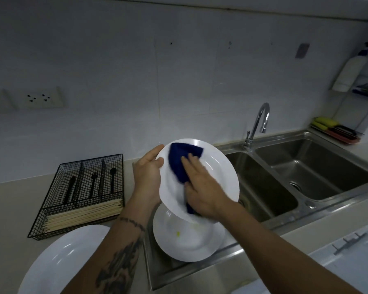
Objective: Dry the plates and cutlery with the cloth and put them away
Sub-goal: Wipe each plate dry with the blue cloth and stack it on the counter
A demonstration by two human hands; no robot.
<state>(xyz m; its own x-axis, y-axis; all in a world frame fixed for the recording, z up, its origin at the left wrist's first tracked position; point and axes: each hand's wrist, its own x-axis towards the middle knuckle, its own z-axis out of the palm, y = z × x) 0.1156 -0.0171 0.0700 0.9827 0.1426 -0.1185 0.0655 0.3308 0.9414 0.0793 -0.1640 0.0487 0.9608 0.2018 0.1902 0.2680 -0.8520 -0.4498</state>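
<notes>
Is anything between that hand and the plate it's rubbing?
Yes: the blue cloth. The right hand presses it flat against the face of the tilted plate, so the cloth lies between palm and plate. The left hand grips the plate's left rim directly, nothing between.

Both forearms are bare, without sleeves; the left forearm (123, 255) carries dark tattoos (a thin band near the wrist, a larger blurred design below it).

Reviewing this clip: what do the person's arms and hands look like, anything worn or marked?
Both forearms are bare, no sleeves in view. The left forearm carries dark tattoos: a thin band near the wrist and a larger dark design below it. Left hand and right hand show no gloves.
</notes>
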